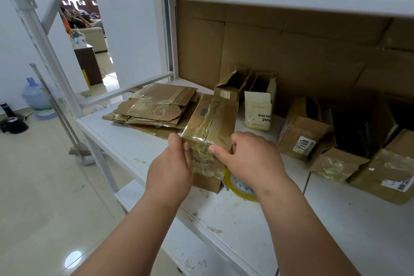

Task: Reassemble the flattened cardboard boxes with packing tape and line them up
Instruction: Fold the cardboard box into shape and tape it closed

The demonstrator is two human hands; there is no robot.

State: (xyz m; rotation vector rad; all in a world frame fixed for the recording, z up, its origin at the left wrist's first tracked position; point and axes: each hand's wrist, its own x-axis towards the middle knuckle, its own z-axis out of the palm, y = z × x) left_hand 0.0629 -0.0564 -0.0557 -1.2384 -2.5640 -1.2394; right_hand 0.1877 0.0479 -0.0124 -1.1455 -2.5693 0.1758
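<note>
A small brown cardboard box (212,119), heavily taped, stands on the white shelf (139,148) in front of me. My left hand (170,170) grips its near left side, fingers curled on the taped end. My right hand (248,159) holds the near right side, thumb pressed on the tape. A roll of clear packing tape (239,186) lies on the shelf just under my right wrist, partly hidden. A stack of flattened cardboard boxes (154,105) lies behind to the left. Assembled boxes (302,136) stand in a row along the right.
A white box with printed text (258,112) and an open brown box (233,85) stand at the back. Large cardboard sheets (291,51) line the rear of the shelf. Left of the rack are a water jug (37,96), a broom (74,141) and tiled floor.
</note>
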